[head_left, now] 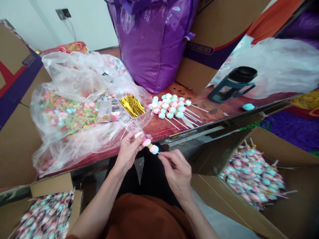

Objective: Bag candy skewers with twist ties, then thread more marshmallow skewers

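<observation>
Candy skewer [147,142] held beside surface [156,127]: left hand [129,149] fingers pinching far-left end, right hand [176,166] fingers pinching near-right stick [159,153].

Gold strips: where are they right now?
In the head view, the gold strips sit in a clear tray, just left of the candy sticks on the table, in front of the purple bag.

"24BOXES" on the rear cardboard box [224,25]
</observation>
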